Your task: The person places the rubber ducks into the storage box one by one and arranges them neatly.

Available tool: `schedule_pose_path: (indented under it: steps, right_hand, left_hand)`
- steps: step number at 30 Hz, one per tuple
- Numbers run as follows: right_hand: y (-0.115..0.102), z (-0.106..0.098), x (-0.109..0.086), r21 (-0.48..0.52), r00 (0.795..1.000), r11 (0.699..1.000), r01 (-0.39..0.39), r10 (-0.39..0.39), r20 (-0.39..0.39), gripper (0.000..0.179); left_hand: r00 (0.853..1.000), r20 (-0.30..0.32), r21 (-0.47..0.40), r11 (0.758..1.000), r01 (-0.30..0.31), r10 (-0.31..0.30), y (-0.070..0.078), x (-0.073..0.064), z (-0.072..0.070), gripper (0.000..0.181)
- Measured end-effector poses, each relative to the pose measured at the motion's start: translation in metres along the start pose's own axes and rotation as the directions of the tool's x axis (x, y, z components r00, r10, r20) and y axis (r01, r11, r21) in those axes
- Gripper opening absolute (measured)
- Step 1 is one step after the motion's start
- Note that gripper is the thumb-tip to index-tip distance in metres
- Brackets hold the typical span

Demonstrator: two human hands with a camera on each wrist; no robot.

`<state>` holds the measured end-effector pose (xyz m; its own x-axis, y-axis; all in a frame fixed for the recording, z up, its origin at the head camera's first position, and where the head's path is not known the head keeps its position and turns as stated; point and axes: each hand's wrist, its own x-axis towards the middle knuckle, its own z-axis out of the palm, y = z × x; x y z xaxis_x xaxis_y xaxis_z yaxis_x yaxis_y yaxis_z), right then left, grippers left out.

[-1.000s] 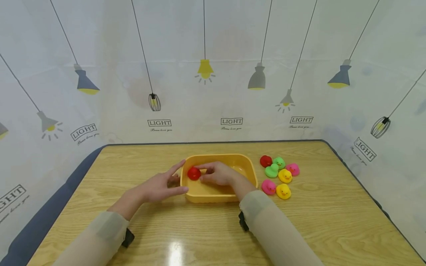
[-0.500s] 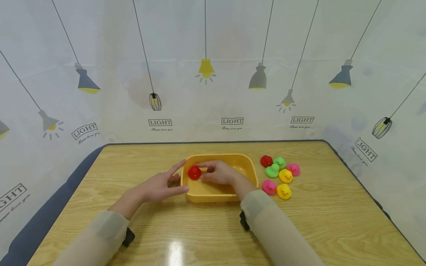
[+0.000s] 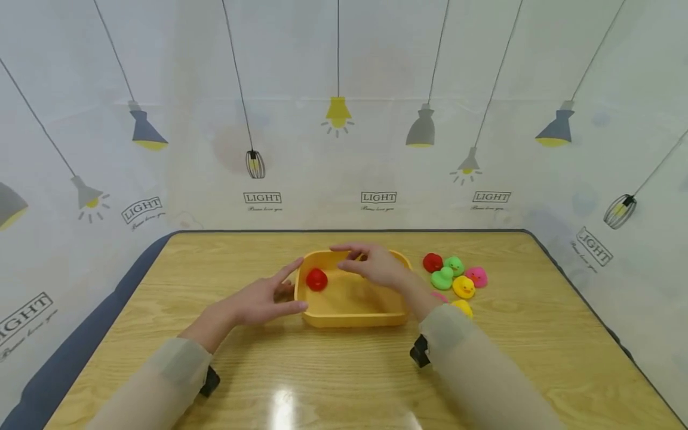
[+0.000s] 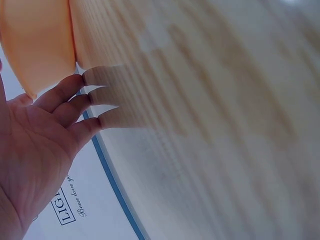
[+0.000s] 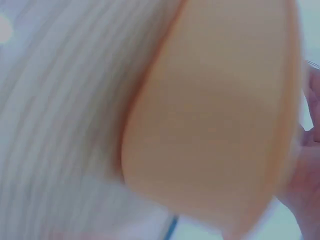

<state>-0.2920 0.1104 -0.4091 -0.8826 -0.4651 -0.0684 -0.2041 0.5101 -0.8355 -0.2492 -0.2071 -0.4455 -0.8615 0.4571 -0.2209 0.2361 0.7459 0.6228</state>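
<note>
A yellow plastic bin [image 3: 352, 321] stands on the wooden table in the head view. Inside, at its left end, sits a red rubber duck [image 3: 316, 279]. My left hand [image 3: 263, 301] spreads its fingers and thumb around the bin's left end. In the left wrist view, fingertips of that left hand [image 4: 45, 125] meet the tabletop beside the bin's wall [image 4: 42, 45]. Over the bin, my right hand [image 3: 376, 266] hovers with loosely bent fingers and holds nothing. The right wrist view shows mostly the bin's outer wall [image 5: 205, 115], blurred, with part of the right hand [image 5: 305, 170] beyond it.
Right of the bin lies a group of rubber ducks: a red duck [image 3: 432, 262], green ducks [image 3: 442, 278], a pink duck [image 3: 476, 276] and yellow ducks [image 3: 464, 287]. My right forearm partly covers the nearest ones. A lamp-printed cloth [image 3: 322, 179] hangs behind the table.
My right hand has let go of the red rubber duck and moved up and to the right. The duck stays at the bin's left end. The left hand keeps its place.
</note>
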Motion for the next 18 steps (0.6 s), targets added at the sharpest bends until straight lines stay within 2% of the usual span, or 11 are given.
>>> schedule_pose_path:
  steps: [8, 14, 18]
  right_hand:
    - [-0.005, -0.047, -0.049, -0.003, 0.998, 1.000, 0.018, -0.018, -0.055, 0.040]
    - [0.013, -0.080, -0.094, -0.016, 0.995, 1.000, 0.015, -0.017, -0.098, 0.041]
    - [0.031, -0.103, -0.127, 0.001, 0.992, 1.000, -0.026, 0.026, -0.125, 0.042]
  left_hand:
    - [1.000, 0.003, 0.008, 1.000, 0.021, -0.022, 0.002, 0.000, -0.003, 0.103]
    - [1.000, 0.000, 0.011, 1.000, 0.018, -0.018, 0.004, 0.000, -0.002, 0.104]
    - [1.000, 0.002, 0.026, 0.999, 0.019, -0.019, 0.006, 0.000, -0.003, 0.104]
